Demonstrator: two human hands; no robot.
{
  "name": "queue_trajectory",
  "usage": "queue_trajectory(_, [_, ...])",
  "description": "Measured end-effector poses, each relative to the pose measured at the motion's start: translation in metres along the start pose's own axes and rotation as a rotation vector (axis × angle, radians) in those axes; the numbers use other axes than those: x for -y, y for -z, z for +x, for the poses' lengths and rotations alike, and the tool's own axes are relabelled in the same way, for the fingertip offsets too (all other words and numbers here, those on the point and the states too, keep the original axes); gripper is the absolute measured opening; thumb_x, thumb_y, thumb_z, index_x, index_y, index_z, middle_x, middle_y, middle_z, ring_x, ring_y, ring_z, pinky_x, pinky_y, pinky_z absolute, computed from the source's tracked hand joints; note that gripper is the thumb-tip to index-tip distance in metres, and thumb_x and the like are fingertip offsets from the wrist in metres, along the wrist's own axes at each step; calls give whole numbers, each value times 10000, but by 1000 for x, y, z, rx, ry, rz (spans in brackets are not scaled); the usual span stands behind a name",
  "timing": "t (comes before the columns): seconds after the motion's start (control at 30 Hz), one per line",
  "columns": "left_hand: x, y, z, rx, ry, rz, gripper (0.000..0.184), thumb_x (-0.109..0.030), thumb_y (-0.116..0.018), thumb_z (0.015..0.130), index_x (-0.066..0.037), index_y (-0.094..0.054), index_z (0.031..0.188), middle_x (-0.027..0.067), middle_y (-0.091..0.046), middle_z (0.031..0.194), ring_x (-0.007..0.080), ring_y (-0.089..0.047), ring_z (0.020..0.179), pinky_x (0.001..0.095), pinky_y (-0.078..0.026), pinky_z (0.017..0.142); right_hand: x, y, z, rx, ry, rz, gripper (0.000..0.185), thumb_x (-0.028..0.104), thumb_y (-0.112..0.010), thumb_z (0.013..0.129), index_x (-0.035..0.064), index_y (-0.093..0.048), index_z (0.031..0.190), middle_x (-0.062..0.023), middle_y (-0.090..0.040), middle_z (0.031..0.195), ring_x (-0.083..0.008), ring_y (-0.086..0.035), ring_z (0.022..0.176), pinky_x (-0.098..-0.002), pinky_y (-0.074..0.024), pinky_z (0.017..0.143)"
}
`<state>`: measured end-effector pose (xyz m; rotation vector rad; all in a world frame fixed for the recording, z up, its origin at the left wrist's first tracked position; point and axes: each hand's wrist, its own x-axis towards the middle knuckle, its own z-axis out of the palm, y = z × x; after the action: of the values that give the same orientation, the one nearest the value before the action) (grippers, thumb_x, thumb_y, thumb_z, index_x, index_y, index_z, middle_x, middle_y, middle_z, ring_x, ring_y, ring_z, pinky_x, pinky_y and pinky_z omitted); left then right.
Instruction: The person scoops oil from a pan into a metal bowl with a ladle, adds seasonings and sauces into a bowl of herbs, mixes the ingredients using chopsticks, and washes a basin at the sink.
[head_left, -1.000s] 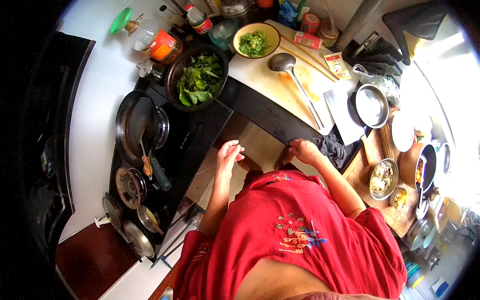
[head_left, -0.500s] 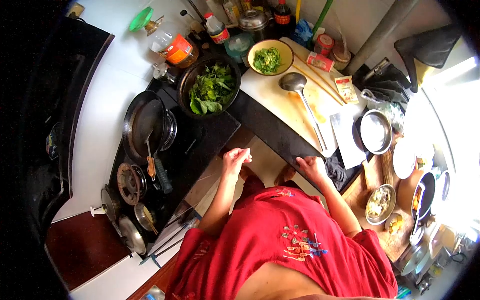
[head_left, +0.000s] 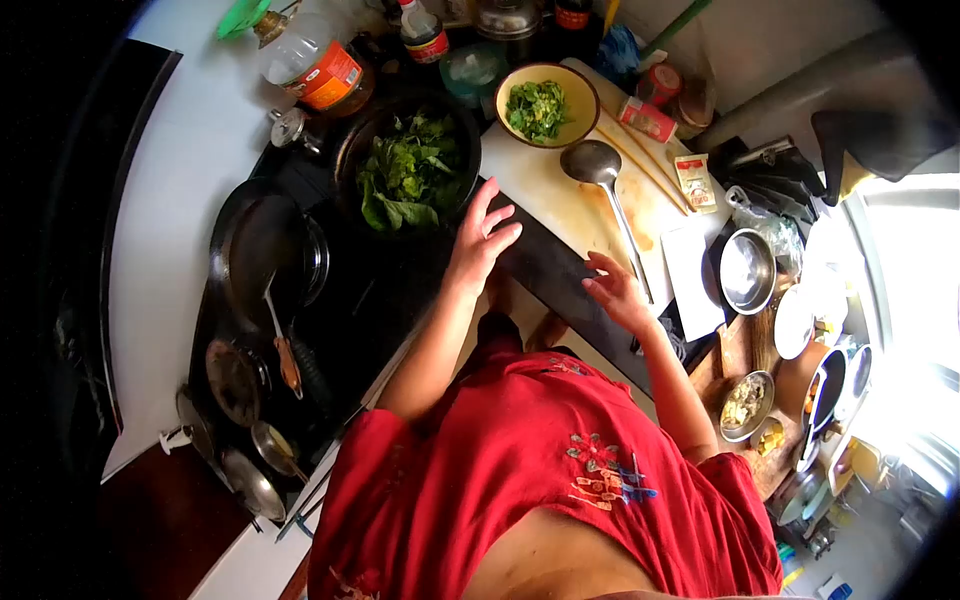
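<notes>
Left hand (head_left: 474, 258) and right hand (head_left: 619, 296) had moved forward from the red shirt (head_left: 520, 420), fingers uncurling. Both were empty and spread, the left near the dark pan (head_left: 345, 165) of leafy greens (head_left: 412, 172), the right by the counter (head_left: 550, 265) edge, near the ladle (head_left: 597, 170) on the cutting board (head_left: 555, 190). Nothing was gripped, so no handling seemed under way.

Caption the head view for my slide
Open left hand near round black pan of leafy greens; open right hand near long silvery metal ladle.
</notes>
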<state>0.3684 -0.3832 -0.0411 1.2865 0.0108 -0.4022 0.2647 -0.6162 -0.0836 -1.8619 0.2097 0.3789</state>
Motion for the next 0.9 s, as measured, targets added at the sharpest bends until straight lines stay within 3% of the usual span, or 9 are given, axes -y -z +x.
queue_trajectory(0.1, [-11, 17, 56, -47, -19, -68, 741, -174, -595, 803, 29, -176, 1379, 202, -204, 1432, 251, -487, 1131, 355, -451, 887, 13, -9, 20, -12, -49, -44, 406, 179, -611, 840, 7, -500, 1192, -113, -610, 1064, -160, -609, 862, -284, -480, 760])
queue_trajectory(0.27, [-7, 34, 170, -228, 67, -246, 700, -321, -563, 857, 21, -226, 1366, 189, -291, 1394, 247, -478, 1130, 353, -449, 855, 37, -24, 48, -39, -51, 5, 334, 156, -567, 873, -3, -519, 1163, -89, -610, 1053, -127, -591, 889, -266, -464, 781])
queue_trajectory(0.37, [-17, 26, 214, -370, 317, -96, 659, -432, -435, 903, 46, -295, 1335, 191, -362, 1361, 262, -427, 1193, 371, -356, 962, 49, -33, 51, -68, -137, -65, 307, 149, -570, 868, 2, -543, 1136, -87, -623, 1020, -125, -588, 889, -265, -466, 774])
queue_trajectory(0.47, [-2, 21, 251, -453, 419, -167, 691, -500, -351, 910, 66, -332, 1305, 194, -370, 1358, 293, -392, 1224, 381, -328, 990, 47, -40, 47, -72, -168, -71, 344, 176, -619, 827, -6, -563, 1113, -135, -635, 994, -167, -601, 857, -295, -474, 773])
queue_trajectory(0.57, [22, 25, 279, -494, 391, -336, 710, -527, -319, 907, 64, -339, 1300, 200, -359, 1364, 299, -379, 1235, 383, -332, 989, 43, -42, 38, -63, -199, -92, 333, 163, -612, 827, -14, -566, 1105, -140, -639, 981, -175, -604, 868, -298, -473, 778])
queue_trajectory(0.7, [83, 47, 321, -538, 356, -294, 665, -478, -356, 906, 80, -379, 1266, 199, -457, 1282, 296, -473, 1150, 396, -395, 931, 31, -42, 31, -67, -190, -68, 331, 138, -605, 823, -20, -564, 1111, -148, -640, 991, -189, -611, 863, -300, -475, 775])
queue_trajectory(0.77, [46, 34, 297, -579, 348, -552, 448, -324, -454, 894, 52, -508, 1131, 164, -545, 1158, 268, -562, 1003, 380, -467, 829, 29, -40, 30, -64, -202, -57, 341, 164, -605, 823, -5, -566, 1117, -147, -641, 996, -200, -614, 855, -307, -476, 761])
queue_trajectory(0.87, [84, 56, 326, -548, 287, -536, 359, -184, -515, 863, 53, -497, 1132, 145, -538, 1150, 261, -545, 1002, 389, -467, 828, 31, -33, 26, -68, -221, -111, 339, 192, -605, 821, 5, -575, 1102, -151, -644, 968, -219, -621, 842, -311, -478, 751])
queue_trajectory(0.9, [86, 56, 330, -581, 281, -499, 274, -232, -465, 892, -30, -542, 1062, 126, -557, 1173, 263, -551, 1028, 444, -446, 868, 29, -31, 24, -73, -216, -112, 334, 191, -604, 821, 4, -577, 1096, -153, -644, 963, -222, -622, 836, -312, -479, 747])
